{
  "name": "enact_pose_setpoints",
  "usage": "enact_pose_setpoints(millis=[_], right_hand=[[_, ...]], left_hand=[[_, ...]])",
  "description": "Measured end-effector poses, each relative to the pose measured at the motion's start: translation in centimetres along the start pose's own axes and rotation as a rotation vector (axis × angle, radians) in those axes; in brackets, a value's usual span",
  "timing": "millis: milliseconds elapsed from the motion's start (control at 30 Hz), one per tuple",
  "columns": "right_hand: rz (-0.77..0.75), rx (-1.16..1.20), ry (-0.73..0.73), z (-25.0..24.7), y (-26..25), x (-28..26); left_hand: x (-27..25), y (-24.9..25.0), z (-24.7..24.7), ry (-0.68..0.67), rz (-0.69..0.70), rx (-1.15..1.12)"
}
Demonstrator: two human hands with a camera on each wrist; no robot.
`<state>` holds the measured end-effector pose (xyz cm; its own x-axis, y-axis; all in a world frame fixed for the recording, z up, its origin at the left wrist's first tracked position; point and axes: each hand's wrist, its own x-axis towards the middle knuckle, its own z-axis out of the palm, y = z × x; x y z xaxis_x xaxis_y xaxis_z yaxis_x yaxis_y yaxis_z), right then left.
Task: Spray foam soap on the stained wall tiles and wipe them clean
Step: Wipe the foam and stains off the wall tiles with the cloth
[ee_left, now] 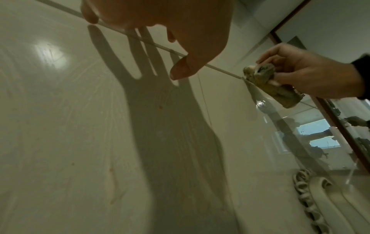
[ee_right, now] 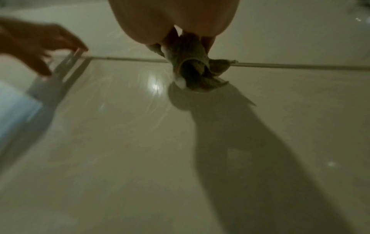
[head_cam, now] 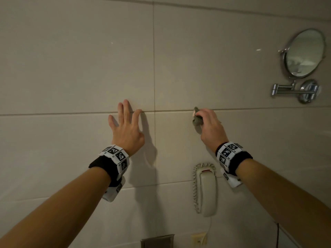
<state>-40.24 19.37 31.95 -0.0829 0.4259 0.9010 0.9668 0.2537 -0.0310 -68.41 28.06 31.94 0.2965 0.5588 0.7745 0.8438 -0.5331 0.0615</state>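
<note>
Large beige wall tiles point(head_cam: 71, 72) fill the head view, with a horizontal grout line at hand height. My left hand point(head_cam: 125, 122) is open, fingers spread, fingertips touching the wall at that grout line. My right hand point(head_cam: 209, 126) grips a bunched grey-green cloth point(head_cam: 197, 120) and holds it against the tile just below the line. The left wrist view shows the cloth point(ee_left: 268, 83) in the right hand point(ee_left: 312, 76), and small reddish specks point(ee_left: 111, 170) on the tile. In the blurred right wrist view the cloth point(ee_right: 196, 74) meets the tile. No soap bottle is in view.
A cream wall phone point(head_cam: 206, 190) with a coiled cord hangs below my right wrist. A round chrome mirror point(head_cam: 304, 54) on a folding arm is mounted at the upper right. A wall socket point(head_cam: 198, 239) and a dark metal fitting point(head_cam: 157, 241) sit at the bottom edge.
</note>
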Motion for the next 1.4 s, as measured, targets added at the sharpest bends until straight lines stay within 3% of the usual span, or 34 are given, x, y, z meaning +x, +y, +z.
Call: enact_pose_setpoints(millis=[167, 300, 400, 633, 767, 1000, 1133, 1267, 1400], right_hand=[[0.285, 0.348, 0.226, 0.2, -2.3, 0.1], [0.443, 0.556, 0.274, 1.2, -5.3, 1.0], [0.446, 0.591, 0.264, 2.6, -6.9, 1.8], [0.228, 0.312, 0.211, 5.7, -7.4, 1.0], [0.37, 0.306, 0.268, 5.6, -5.9, -0.5], [0.414, 0.272, 0.015, 5.2, -6.7, -2.2], [0.445, 0.355, 0.152, 4.8, -6.3, -1.1], [0.608, 0.544, 0.204, 3.7, -5.1, 0.4], [0.583, 0.477, 0.296, 3.6, -4.0, 1.2]], left_hand=[[-0.1, 0.3, 0.3, 0.001, 0.011, -0.012], [-0.3, -0.3, 0.2, 0.001, 0.025, -0.011], [-0.5, -0.9, -0.1, -0.002, 0.036, -0.001], [-1.0, -2.1, -0.4, -0.017, 0.055, 0.016], [-1.3, -2.6, -0.4, -0.032, 0.069, 0.051], [-1.1, -2.1, -0.2, -0.04, 0.057, 0.04], [-1.2, -1.9, -0.4, -0.039, 0.05, 0.033], [-1.4, -2.1, -0.4, -0.032, 0.043, 0.038], [-1.6, -2.2, -0.4, -0.032, 0.043, 0.035]])
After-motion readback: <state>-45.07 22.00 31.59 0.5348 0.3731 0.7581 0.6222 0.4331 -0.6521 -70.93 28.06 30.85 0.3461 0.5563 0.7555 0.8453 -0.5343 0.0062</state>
